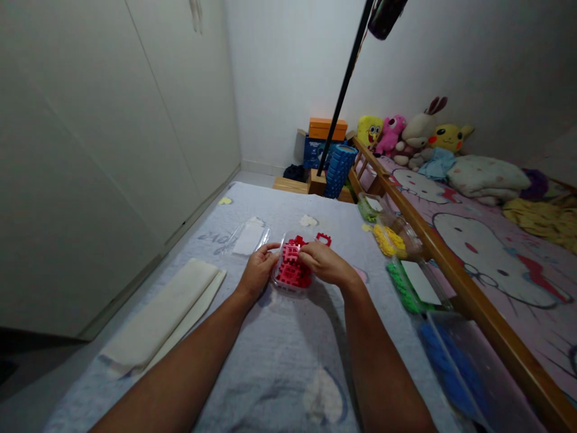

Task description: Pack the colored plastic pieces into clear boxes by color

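Observation:
A clear plastic container (294,293) full of red interlocking toy blocks (291,273) rests on the cloth-covered table. My left hand (258,269) grips the container's left side, with its thumb at the rim and its fingers along the wall. Over the container's right side, my right hand (325,263) has its fingers pinched together at a red block (291,251) on top of the pile. Its fingertips partly hide what they hold. One loose red square block (323,239) lies on the cloth just beyond my right hand.
A clear lid (249,236) with a white label lies left of the container. Folded cream cloth (166,313) is at the left. Along the right edge stand boxes of yellow pieces (390,240), green pieces (401,285) and blue pieces (453,361), beside a wooden bed rail (433,252).

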A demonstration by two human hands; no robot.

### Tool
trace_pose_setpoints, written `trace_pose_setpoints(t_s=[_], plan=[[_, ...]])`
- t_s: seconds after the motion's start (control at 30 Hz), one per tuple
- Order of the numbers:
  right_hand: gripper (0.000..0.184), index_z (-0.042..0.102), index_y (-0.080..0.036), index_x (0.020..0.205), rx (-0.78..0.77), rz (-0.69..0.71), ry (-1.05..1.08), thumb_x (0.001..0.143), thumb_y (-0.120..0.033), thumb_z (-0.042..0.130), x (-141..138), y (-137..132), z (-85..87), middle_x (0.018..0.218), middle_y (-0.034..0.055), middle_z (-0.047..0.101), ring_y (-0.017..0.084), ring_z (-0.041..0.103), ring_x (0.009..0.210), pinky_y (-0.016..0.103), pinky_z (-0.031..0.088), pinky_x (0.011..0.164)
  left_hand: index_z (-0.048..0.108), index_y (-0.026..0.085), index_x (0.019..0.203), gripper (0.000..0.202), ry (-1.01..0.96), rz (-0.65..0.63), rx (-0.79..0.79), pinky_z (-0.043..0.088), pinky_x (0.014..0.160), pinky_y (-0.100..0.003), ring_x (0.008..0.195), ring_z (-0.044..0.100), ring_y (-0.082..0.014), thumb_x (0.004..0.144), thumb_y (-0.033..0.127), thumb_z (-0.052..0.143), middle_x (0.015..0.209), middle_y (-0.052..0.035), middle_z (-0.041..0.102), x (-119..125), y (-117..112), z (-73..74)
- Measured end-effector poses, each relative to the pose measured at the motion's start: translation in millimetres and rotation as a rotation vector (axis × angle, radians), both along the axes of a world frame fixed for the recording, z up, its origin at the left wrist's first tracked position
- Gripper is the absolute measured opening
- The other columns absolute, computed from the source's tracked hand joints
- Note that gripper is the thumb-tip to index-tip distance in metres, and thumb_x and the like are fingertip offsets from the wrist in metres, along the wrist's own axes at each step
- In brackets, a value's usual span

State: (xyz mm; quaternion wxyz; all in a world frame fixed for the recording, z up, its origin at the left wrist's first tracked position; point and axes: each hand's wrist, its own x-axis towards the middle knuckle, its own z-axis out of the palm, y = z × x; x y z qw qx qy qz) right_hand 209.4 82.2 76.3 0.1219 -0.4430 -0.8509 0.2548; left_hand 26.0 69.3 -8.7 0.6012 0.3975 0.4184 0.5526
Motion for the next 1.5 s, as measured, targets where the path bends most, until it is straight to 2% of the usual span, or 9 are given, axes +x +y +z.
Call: trace_pose_setpoints(t_s=[0.2,0.43,0.6,0.7,0.83,0.93,1.13,1.33,1.5], plan=[[0.031,0.068,-0.014,0.081,0.114,-0.051,-0.037,0.1,-0.021,0.045,-3.0,-3.8,0.9,0.092,0.0068,0.059,0.016,0.05,0.089,0.026,0.035,0.081,0.062,0.015,0.107,0.045,-0.017,-0.006,-0.014,0.035,0.049,-0.02,0.048,0.048,-0.0087,0.071,0.04,0.075,0.051,0.0115,0.044,0.1,-0.8,2.7],[0.026,0.066,-0.015,0.075,0.057,-0.117,-0.032,0.093,-0.012,0.049,-8.6,-3.8,0.4,0.078,0.0034,0.065,0.013,0.052,0.072,0.025,0.033,0.068,0.064,0.015,0.106,0.044,0.014,0.015,-0.009,0.034,0.048,-0.019,0.047,0.047,-0.0083,0.071,0.041,0.074,0.054,0.0092,0.051,-0.1,-1.4,2.0],[0.018,0.069,-0.016,0.093,0.062,-0.204,0.019,0.087,-0.01,0.053,-21.0,-9.2,-4.8,0.082,0.0035,0.069,0.014,0.056,0.074,0.024,0.033,0.067,0.063,0.015,0.109,0.047,0.0,-0.015,-0.013,0.039,0.051,-0.02,0.05,0.05,-0.0088,0.071,0.04,0.075,0.06,0.0071,0.057,-2.1,1.6,-5.0],[0.017,0.069,-0.016,0.087,0.116,-0.181,-0.053,0.086,-0.011,0.053,-22.2,-8.8,-8.2,0.081,0.0052,0.068,0.015,0.055,0.074,0.025,0.033,0.067,0.062,0.015,0.111,0.048,-0.004,-0.027,-0.013,0.039,0.052,-0.02,0.053,0.053,-0.0099,0.071,0.04,0.075,0.062,0.0055,0.059,-2.6,2.9,-7.8],[0.022,0.072,-0.015,0.078,0.214,-0.132,-0.124,0.086,-0.01,0.051,-14.6,-3.4,-10.8,0.085,0.0087,0.068,0.017,0.055,0.081,0.027,0.035,0.072,0.064,0.014,0.107,0.047,0.027,0.0,-0.003,0.032,0.048,-0.018,0.047,0.044,-0.0075,0.071,0.042,0.075,0.054,0.0093,0.048,-1.9,1.9,-5.3],[0.025,0.074,-0.015,0.078,0.187,-0.086,-0.165,0.085,-0.008,0.051,-12.2,-1.5,-12.5,0.082,0.0079,0.069,0.016,0.055,0.077,0.026,0.035,0.071,0.065,0.014,0.106,0.047,0.031,0.011,-0.004,0.031,0.048,-0.018,0.046,0.041,-0.0066,0.07,0.042,0.075,0.053,0.0104,0.045,-1.3,0.3,-2.0],[0.028,0.076,-0.015,0.078,0.076,0.069,-0.117,0.081,-0.003,0.051,-16.5,-4.2,-12.3,0.081,0.0062,0.073,0.015,0.059,0.076,0.024,0.038,0.072,0.063,0.015,0.108,0.047,0.015,-0.008,-0.014,0.036,0.05,-0.02,0.048,0.047,-0.0086,0.07,0.041,0.075,0.056,0.0084,0.052,-1.1,-0.5,-1.0],[0.034,0.078,-0.017,0.094,0.095,-0.167,-0.025,0.083,-0.004,0.049,10.4,2.3,-2.1,0.095,0.0081,0.074,0.017,0.062,0.088,0.026,0.043,0.083,0.063,0.015,0.107,0.046,0.013,0.015,-0.022,0.034,0.049,-0.019,0.047,0.045,-0.0083,0.07,0.039,0.075,0.054,0.0097,0.049,0.1,-0.6,-0.2],[0.034,0.079,-0.015,0.093,0.15,-0.103,-0.162,0.082,-0.004,0.05,6.3,1.8,-4.3,0.09,0.0098,0.071,0.019,0.059,0.088,0.028,0.041,0.082,0.063,0.015,0.107,0.045,0.003,0.008,-0.015,0.033,0.049,-0.019,0.047,0.043,-0.0074,0.07,0.039,0.074,0.053,0.0103,0.046,0.5,-1.1,1.0]])
